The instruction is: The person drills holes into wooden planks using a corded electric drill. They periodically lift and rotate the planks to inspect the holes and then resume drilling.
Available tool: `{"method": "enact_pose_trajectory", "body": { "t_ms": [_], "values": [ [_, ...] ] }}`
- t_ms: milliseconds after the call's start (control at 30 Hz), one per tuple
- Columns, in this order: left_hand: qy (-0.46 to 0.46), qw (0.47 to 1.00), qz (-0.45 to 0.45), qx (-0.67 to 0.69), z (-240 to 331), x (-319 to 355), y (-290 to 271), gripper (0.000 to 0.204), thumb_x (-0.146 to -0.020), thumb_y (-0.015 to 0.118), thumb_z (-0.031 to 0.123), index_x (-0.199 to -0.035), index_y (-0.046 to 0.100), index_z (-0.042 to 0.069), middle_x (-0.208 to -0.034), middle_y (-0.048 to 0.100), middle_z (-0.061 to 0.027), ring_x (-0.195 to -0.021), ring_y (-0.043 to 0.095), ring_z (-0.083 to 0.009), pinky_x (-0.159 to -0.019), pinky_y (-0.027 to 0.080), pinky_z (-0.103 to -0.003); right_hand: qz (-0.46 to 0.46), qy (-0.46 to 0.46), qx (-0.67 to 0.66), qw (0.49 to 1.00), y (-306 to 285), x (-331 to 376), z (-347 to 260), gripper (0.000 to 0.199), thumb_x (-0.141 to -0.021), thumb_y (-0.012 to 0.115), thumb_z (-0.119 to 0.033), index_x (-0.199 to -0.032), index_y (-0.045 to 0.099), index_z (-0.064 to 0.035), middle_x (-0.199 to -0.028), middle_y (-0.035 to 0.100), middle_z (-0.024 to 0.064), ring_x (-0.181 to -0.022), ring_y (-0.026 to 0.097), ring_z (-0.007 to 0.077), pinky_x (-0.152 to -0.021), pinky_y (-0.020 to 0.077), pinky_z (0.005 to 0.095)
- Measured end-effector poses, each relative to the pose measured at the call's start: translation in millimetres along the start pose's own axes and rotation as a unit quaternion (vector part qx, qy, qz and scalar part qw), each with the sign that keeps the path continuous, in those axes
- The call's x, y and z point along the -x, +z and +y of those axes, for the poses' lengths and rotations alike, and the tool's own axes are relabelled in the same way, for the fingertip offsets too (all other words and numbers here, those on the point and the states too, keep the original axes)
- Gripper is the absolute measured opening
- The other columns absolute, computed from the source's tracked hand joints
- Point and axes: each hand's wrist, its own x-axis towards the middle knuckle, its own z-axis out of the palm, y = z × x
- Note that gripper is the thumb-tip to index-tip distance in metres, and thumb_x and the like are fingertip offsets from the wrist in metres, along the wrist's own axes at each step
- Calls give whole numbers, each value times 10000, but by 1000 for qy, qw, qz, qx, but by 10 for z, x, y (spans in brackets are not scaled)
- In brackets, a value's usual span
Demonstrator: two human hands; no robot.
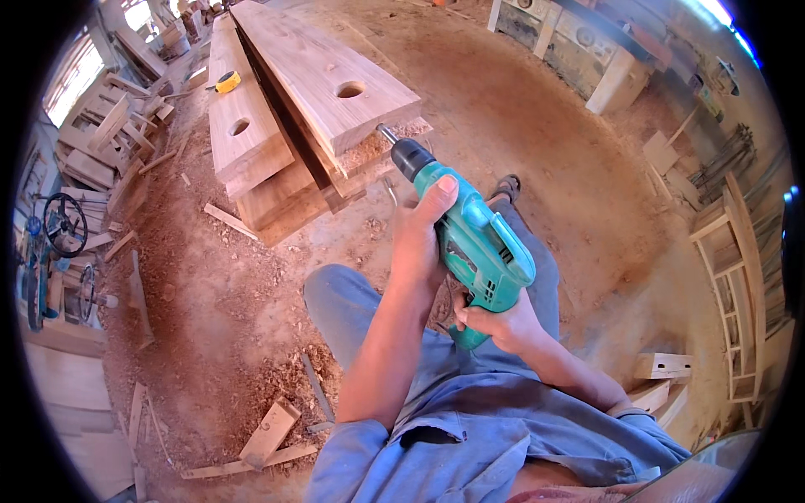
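A teal power drill (482,239) with a black chuck is held in both my hands, pointing away and up to the left. My left hand (426,218) wraps around the front of its body, thumb on top. Lower down, my right hand (503,323) grips the handle. The drill's bit meets the near end of a thick wooden plank (331,67); how deep it sits I cannot tell. That plank has a round hole in its upper face. Beside it on the left lies a second plank (243,101) with a similar hole, more boards underneath.
A yellow tape measure (225,81) rests on the left plank. Wood shavings and offcuts such as a short block (270,432) litter the floor. A machine with a black handwheel (64,225) stands at the left, a slatted wooden frame (734,289) at the right.
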Motion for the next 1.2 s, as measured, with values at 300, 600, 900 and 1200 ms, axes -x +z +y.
{"method": "enact_pose_trajectory", "body": {
  "t_ms": [300,600,900,1200],
  "values": [
    [-10,999,21,33,-284,297,204,427,-880,814,346,-1058,654,-7,-911,714,-111,-800,725,-231,-763,623,-401,17,22,51,998,-70,470,-181,425,-868,730,-17,-1253,552,23,-925,664,94,-798,640,186,-724,541,361],
    [-10,999,38,-7,-171,291,114,404,-905,791,343,-1050,660,-10,-917,714,-113,-788,715,-209,-758,604,-365,-4,-1,70,998,-59,358,29,473,-878,745,-52,-1298,533,-7,-917,653,76,-797,636,184,-707,541,368],
    [-8,1000,18,-6,-15,18,-72,429,-898,786,359,-1092,650,1,-900,715,-109,-800,725,-237,-778,616,-405,8,1,65,998,108,28,-39,490,-868,700,-17,-1323,519,-7,-860,650,63,-767,644,182,-699,529,352],
    [-56,998,9,-7,120,1,-45,478,-889,804,374,-1112,643,-16,-969,714,-121,-830,723,-241,-768,613,-394,-8,-1,59,998,44,-11,-10,452,-886,756,-79,-1279,543,-13,-916,646,63,-780,635,179,-699,534,352]
  ]
}}
